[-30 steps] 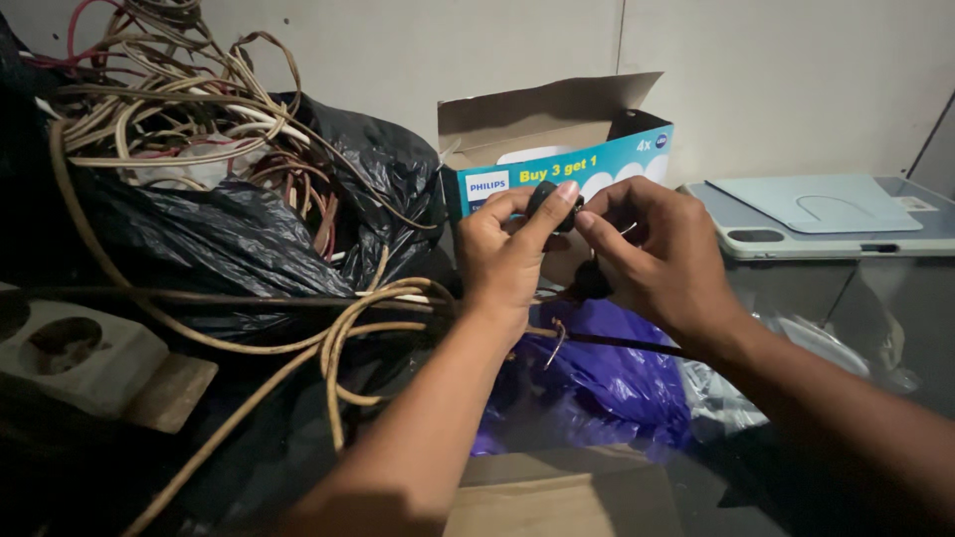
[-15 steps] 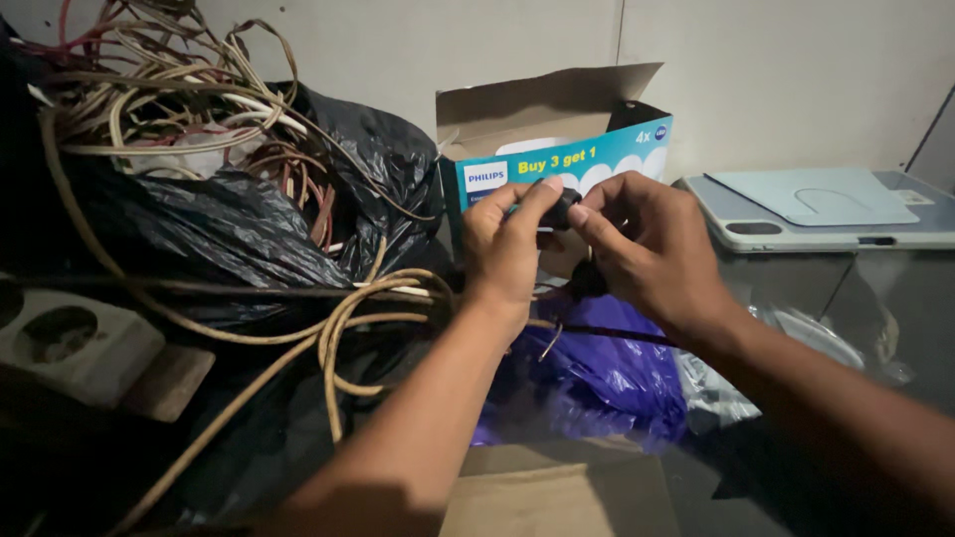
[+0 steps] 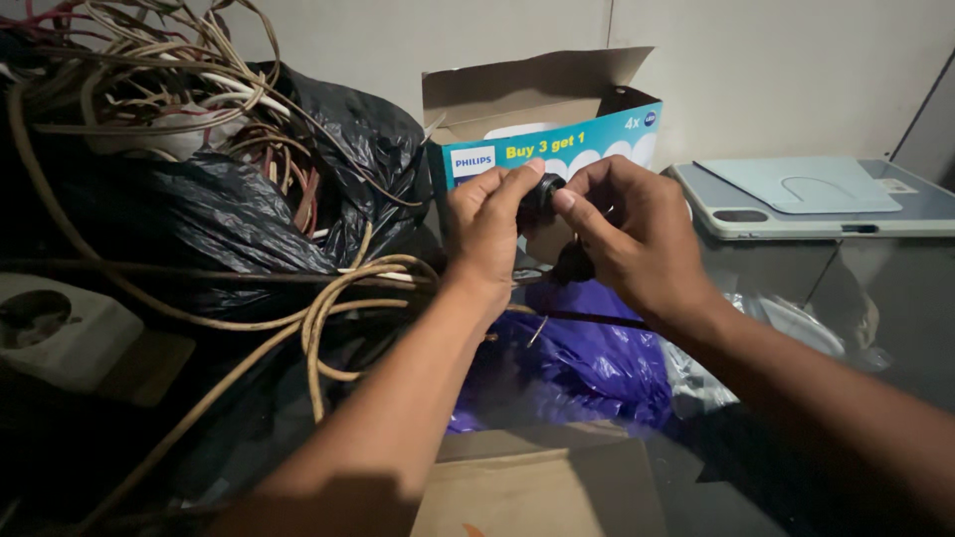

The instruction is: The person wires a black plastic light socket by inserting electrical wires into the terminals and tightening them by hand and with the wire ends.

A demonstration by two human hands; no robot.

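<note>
Little has shifted since the earlier frames: our left hand (image 3: 487,234) and right hand (image 3: 627,234) stay raised together before the open cardboard box (image 3: 542,114), both pinching a small black part (image 3: 540,199) between thumb and fingertips. We judge the part could slip from so slight a grip and vanish among the black bags (image 3: 209,214) and tangled cables (image 3: 149,70) crowding the counter's left side. Dim light; a pale plain wall behind, a tablet (image 3: 826,194) toward the right edge.

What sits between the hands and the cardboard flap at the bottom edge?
In the head view, a crumpled purple plastic bag lies between the hands, left hand and right hand, and the cardboard flap.
</note>
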